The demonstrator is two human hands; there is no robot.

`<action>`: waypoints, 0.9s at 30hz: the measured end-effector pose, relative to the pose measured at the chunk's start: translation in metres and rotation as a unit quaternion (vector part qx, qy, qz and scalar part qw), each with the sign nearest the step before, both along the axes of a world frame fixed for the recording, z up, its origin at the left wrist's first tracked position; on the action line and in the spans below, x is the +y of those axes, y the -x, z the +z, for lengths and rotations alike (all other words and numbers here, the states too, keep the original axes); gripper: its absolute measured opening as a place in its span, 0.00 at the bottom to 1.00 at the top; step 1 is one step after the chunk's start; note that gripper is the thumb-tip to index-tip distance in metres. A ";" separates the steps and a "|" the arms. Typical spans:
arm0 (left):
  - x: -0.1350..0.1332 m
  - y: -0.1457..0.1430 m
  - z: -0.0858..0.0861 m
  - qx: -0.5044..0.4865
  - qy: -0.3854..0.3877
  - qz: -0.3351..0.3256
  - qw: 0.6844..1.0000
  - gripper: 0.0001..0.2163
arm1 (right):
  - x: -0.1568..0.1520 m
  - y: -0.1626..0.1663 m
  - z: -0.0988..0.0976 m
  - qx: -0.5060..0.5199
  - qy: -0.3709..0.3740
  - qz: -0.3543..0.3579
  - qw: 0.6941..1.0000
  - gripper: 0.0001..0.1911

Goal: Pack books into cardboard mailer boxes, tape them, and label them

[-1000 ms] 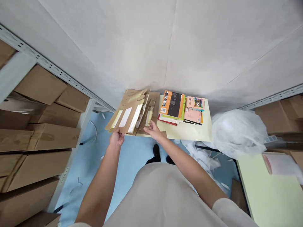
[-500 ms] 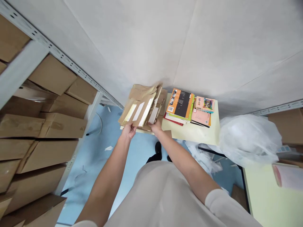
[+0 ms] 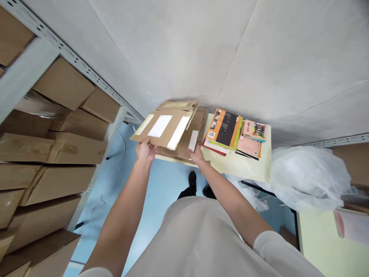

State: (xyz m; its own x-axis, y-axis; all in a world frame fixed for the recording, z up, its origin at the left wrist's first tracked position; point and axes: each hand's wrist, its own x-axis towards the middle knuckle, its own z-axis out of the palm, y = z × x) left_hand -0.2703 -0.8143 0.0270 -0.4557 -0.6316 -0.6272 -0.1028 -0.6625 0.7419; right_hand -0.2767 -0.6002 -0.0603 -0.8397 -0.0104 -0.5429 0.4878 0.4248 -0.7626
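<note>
My left hand (image 3: 145,151) grips the near edge of a flattened cardboard box (image 3: 176,122) with white labels and yellowed tape, lifted and tilted over the table's left end. Below it and to its right lies another flattened cardboard piece (image 3: 184,145), which carries a narrow white label (image 3: 193,141). My right hand (image 3: 196,154) is closed on the near edge of this lower piece, beside that label. More folded cardboard (image 3: 201,115) shows behind, partly covered. Under all of it is the pale yellow table (image 3: 221,165).
A stack of books (image 3: 223,129), orange and black on top, lies right of the cardboard, beside pink booklets (image 3: 249,146). A clear plastic bag (image 3: 309,177) bulges at the right. Shelves of cardboard boxes (image 3: 63,82) line the left. A grey wall (image 3: 187,50) stands behind the table.
My left hand has moved left, swinging the labelled cardboard out flatter and away from the lower piece. My right hand has stayed near the lower piece's edge. The view has shifted slightly.
</note>
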 end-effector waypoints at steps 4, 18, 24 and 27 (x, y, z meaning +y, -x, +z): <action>-0.002 -0.022 -0.001 0.014 0.054 -0.028 0.998 0.13 | 0.011 0.009 0.020 0.091 0.029 -0.030 0.995 0.35; 0.053 -0.025 0.028 0.129 0.096 -0.474 0.866 0.26 | 0.214 -0.038 0.119 0.230 0.075 -0.153 0.958 0.38; 0.197 -0.003 0.045 0.179 0.077 -0.675 0.712 0.26 | 0.312 -0.159 0.143 0.272 0.027 -0.366 0.890 0.31; 0.290 -0.012 0.044 0.218 0.090 -0.733 0.638 0.25 | 0.358 -0.235 0.150 0.312 0.020 -0.445 0.839 0.23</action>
State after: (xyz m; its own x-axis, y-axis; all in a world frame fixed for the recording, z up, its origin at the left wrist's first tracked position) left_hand -0.2586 -0.5242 0.0710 -0.7460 0.6299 -0.2163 -0.2714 0.0090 0.9624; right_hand -0.0419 -0.2426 0.0896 -0.6451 0.7640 -0.0094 0.0990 0.0713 -0.9925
